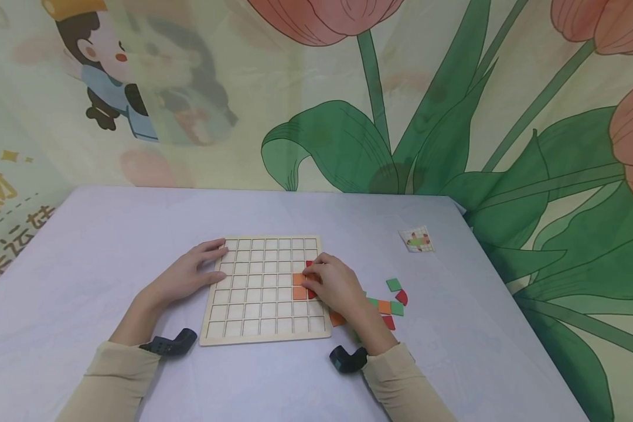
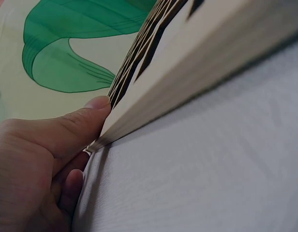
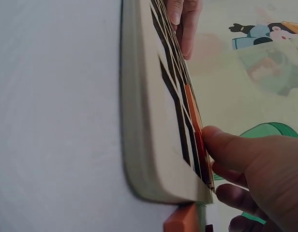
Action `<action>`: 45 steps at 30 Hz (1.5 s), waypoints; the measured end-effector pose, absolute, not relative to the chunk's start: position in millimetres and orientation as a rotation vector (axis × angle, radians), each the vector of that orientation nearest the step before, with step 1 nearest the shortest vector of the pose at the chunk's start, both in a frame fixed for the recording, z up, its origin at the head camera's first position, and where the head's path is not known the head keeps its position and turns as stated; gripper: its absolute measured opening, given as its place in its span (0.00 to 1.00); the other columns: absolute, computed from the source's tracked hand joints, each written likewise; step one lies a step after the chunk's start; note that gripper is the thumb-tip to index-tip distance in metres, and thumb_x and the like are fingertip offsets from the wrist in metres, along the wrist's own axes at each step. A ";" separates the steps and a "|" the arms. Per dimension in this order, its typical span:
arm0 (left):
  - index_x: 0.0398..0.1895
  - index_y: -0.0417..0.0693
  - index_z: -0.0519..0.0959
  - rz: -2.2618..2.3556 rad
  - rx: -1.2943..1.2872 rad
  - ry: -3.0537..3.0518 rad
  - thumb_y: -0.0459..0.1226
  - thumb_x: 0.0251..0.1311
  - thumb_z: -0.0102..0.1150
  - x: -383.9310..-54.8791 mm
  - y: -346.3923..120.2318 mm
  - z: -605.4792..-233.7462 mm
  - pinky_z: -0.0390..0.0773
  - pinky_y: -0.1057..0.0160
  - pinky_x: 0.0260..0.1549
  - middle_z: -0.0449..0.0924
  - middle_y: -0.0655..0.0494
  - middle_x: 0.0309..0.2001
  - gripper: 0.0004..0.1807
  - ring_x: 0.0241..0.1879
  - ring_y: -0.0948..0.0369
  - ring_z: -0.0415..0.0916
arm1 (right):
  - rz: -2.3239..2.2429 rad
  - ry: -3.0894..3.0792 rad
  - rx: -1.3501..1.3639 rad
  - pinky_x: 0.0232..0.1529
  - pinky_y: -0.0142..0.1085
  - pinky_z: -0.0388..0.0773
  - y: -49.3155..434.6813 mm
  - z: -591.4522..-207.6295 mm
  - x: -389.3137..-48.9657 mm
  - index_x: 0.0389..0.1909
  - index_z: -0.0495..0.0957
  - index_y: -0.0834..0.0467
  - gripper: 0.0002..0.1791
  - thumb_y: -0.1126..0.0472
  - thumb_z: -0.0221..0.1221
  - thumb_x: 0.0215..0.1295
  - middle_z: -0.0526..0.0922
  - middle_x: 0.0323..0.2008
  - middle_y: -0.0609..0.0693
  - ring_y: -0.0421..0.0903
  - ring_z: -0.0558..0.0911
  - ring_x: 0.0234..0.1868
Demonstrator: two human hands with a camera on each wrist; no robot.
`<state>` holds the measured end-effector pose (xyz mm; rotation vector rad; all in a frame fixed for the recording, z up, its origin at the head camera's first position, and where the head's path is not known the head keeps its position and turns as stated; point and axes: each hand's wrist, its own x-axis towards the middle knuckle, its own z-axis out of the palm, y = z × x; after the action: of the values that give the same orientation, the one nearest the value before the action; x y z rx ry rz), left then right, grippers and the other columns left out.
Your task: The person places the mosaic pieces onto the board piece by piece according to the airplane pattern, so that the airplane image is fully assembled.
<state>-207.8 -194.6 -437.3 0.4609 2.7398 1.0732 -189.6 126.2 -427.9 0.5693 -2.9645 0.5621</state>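
Observation:
A pale wooden grid board [image 1: 258,281] lies flat on the table. My left hand [image 1: 190,272] rests at its left edge, fingers spread along the rim; the left wrist view shows the thumb [image 2: 81,123] against the frame. Over the right columns, my right hand [image 1: 334,284] has thumb and bent fingers around an orange tile at the board, mostly hidden by the fingers. Beside them sit an orange square tile [image 1: 298,293] and red tiles, one of which, a red tile [image 3: 202,153], shows under the right thumb in the right wrist view.
Right of the board lie loose tiles, among them a green tile [image 1: 393,285], a red rounded tile [image 1: 402,297] and an orange tile [image 1: 384,306]. A small pattern card [image 1: 418,240] lies farther back. A printed wall cloth [image 1: 316,76] stands behind the white-covered table [image 1: 137,217].

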 end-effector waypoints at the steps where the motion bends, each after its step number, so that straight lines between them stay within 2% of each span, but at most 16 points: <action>1: 0.68 0.39 0.63 1.075 0.460 2.740 0.45 0.59 0.61 -207.8 -194.6 -437.2 0.46 0.36 0.68 0.50 0.46 0.74 0.36 0.73 0.40 0.42 | 0.564 -2.967 0.566 0.39 0.29 0.77 126.8 -427.1 -190.1 0.43 0.85 0.49 0.14 0.49 0.65 0.58 0.78 0.40 0.40 0.39 0.76 0.40; 8: 0.69 0.39 0.62 1.077 0.446 2.740 0.43 0.60 0.61 -208.3 -194.2 -436.1 0.46 0.36 0.68 0.49 0.46 0.75 0.36 0.73 0.40 0.42 | 0.653 -3.021 0.400 0.32 0.27 0.74 141.6 -414.0 -196.5 0.45 0.84 0.47 0.15 0.48 0.65 0.58 0.79 0.40 0.41 0.39 0.74 0.35; 14: 0.69 0.40 0.62 1.084 0.441 2.737 0.46 0.59 0.61 -207.9 -194.3 -436.5 0.46 0.36 0.68 0.49 0.46 0.75 0.37 0.73 0.40 0.42 | 0.715 -3.100 0.194 0.36 0.31 0.79 171.7 -400.6 -205.7 0.49 0.82 0.47 0.17 0.50 0.65 0.59 0.79 0.43 0.45 0.43 0.75 0.40; 25: 0.69 0.38 0.62 1.078 0.461 2.743 0.46 0.60 0.61 -210.1 -192.9 -436.5 0.46 0.36 0.68 0.49 0.45 0.75 0.37 0.73 0.40 0.42 | 0.857 -3.178 0.112 0.40 0.38 0.80 248.6 -386.3 -211.7 0.56 0.77 0.52 0.22 0.53 0.63 0.61 0.79 0.49 0.54 0.51 0.75 0.47; 36: 0.69 0.37 0.62 1.097 0.458 2.739 0.47 0.59 0.61 -205.1 -196.2 -435.9 0.46 0.35 0.67 0.49 0.44 0.74 0.38 0.73 0.39 0.42 | 0.958 -3.279 0.074 0.46 0.42 0.80 292.6 -393.7 -207.2 0.51 0.78 0.53 0.20 0.55 0.67 0.57 0.78 0.45 0.54 0.52 0.75 0.49; 45: 0.69 0.37 0.62 1.109 0.465 2.731 0.47 0.59 0.61 -205.7 -194.7 -435.7 0.46 0.35 0.67 0.49 0.44 0.74 0.39 0.73 0.39 0.41 | 0.975 -3.348 0.040 0.43 0.42 0.79 307.3 -399.2 -204.0 0.48 0.78 0.53 0.19 0.56 0.67 0.56 0.78 0.42 0.53 0.50 0.75 0.46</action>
<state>-205.7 -194.7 -435.7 0.4650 2.7305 1.1086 -204.0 307.3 -399.2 0.0401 -3.3481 0.9749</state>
